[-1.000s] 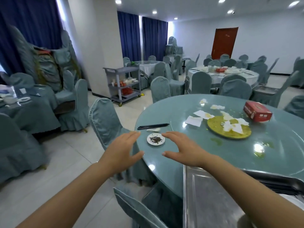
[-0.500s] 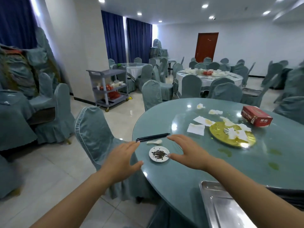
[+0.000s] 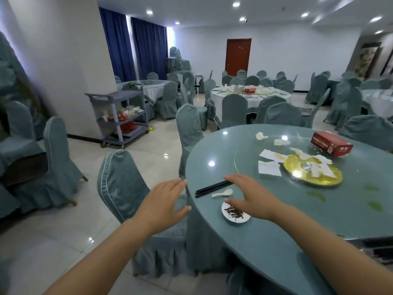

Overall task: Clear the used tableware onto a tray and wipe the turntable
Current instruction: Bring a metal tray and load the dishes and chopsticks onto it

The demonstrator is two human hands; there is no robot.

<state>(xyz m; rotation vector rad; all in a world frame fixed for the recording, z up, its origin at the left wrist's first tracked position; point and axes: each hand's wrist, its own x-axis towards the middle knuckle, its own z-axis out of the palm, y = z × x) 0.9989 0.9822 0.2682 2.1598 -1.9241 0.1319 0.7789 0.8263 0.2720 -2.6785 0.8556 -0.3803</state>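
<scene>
Tray gone; right hand (image 3: 254,199) nearer chopsticks (image 3: 212,187).

grey service cart (image 3: 119,116) by the pillar, covered chairs (image 3: 121,188), blue curtains (image 3: 136,45), brown door (image 3: 238,55)

The right hand (image 3: 253,196) covered the far ends of the black chopsticks (image 3: 210,187) and the near edge of the small white plate (image 3: 235,213), whose dark scraps were too small to identify. The picture's right edge cut off the round table (image 3: 276,241), and a metal edge (image 3: 374,248) low on the right showed only as a sliver. The print on the red box (image 3: 330,143) was too small to read, and crumpled napkins (image 3: 319,169) hid part of the gold disc (image 3: 302,177).
</scene>
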